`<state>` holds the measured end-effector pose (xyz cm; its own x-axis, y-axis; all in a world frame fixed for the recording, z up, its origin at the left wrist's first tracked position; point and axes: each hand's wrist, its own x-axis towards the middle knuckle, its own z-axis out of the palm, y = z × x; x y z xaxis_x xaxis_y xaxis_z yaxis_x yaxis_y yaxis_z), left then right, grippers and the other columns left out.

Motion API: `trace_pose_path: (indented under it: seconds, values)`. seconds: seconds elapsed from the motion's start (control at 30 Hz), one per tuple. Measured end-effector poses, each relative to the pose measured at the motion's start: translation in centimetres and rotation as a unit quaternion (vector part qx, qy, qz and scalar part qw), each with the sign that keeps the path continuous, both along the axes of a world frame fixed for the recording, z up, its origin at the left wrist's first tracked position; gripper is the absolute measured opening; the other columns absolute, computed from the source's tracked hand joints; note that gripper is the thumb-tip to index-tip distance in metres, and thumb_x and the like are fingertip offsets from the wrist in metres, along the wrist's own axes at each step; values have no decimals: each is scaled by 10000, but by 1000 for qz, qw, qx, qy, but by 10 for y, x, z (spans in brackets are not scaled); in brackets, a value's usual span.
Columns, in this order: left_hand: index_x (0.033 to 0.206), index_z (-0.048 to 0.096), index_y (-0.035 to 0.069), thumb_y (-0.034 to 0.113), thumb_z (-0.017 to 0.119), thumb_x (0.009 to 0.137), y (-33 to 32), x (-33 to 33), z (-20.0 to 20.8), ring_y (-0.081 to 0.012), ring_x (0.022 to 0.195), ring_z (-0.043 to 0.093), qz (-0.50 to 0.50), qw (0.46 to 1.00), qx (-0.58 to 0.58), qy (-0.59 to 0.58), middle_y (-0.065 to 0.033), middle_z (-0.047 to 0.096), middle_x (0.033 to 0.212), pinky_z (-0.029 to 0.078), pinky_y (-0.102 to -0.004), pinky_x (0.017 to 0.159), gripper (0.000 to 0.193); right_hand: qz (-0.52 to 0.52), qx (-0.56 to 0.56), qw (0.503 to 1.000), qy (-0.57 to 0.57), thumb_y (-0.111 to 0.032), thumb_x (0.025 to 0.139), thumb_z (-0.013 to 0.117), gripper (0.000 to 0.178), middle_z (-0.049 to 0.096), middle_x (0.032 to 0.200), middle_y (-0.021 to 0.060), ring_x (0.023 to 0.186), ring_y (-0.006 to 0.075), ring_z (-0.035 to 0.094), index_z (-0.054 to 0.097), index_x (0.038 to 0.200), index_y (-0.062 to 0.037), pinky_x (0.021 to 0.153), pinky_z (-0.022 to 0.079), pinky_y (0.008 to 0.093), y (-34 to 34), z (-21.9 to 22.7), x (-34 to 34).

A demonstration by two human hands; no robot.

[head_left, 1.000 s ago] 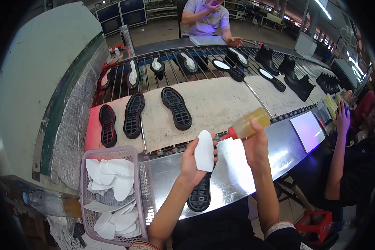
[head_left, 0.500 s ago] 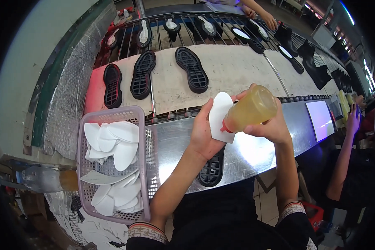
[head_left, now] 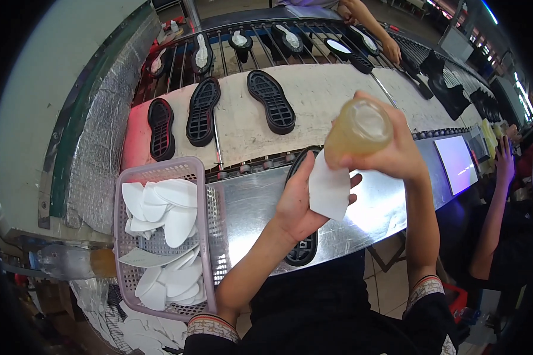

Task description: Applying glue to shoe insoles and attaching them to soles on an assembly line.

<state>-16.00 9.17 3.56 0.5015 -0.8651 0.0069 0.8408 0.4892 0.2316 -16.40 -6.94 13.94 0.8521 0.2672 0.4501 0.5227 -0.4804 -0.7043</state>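
Note:
My left hand (head_left: 295, 204) is closed on a flat white shoe insert (head_left: 329, 194), thumb along its left edge and fingers behind it. In my right hand (head_left: 405, 152) is a squeeze bottle (head_left: 361, 133) of yellowish liquid, tipped upside down over the insert's far end. The bottle hides its own tip and that end of the insert. Beneath my left hand a black shoe sole (head_left: 302, 251) lies on the metal table (head_left: 251, 207), partly covered by the hand and insert.
At left stands a lilac basket (head_left: 202, 236) of white inserts (head_left: 180, 219). Beyond the table, a conveyor (head_left: 331, 89) carries several black soles (head_left: 270, 102). A co-worker's hand (head_left: 391, 48) reaches over the far rollers. Another person's arm (head_left: 493, 228) is at right.
The bottle has moved from the insert's near end to its far end and tipped more upright. My left hand and the insert have shifted slightly right and nearer. The far co-worker's hand has moved nearer.

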Motion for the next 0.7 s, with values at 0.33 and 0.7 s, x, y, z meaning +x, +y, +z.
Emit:
trace_pose_path:
  seconds: [0.33, 0.7]
  values:
    - [1409, 267, 25, 362, 280, 990, 12, 5, 4, -258, 1156, 493, 92, 985, 58, -135, -146, 506, 1248, 425, -404, 957, 538, -184, 644, 717, 192, -445, 795, 629, 473, 579, 904, 42, 631, 114, 441, 565, 973, -11, 571, 364, 241, -49, -99, -3]
    - [1023, 605, -62, 349, 741, 703, 10, 33, 7, -331, 731, 657, 276, 408, 631, -600, -232, 647, 800, 520, -380, 698, 540, -111, 915, 291, 258, -451, 798, 625, 504, 364, 711, 30, 601, 135, 330, 504, 943, 16, 567, 301, 252, -41, -145, -56]
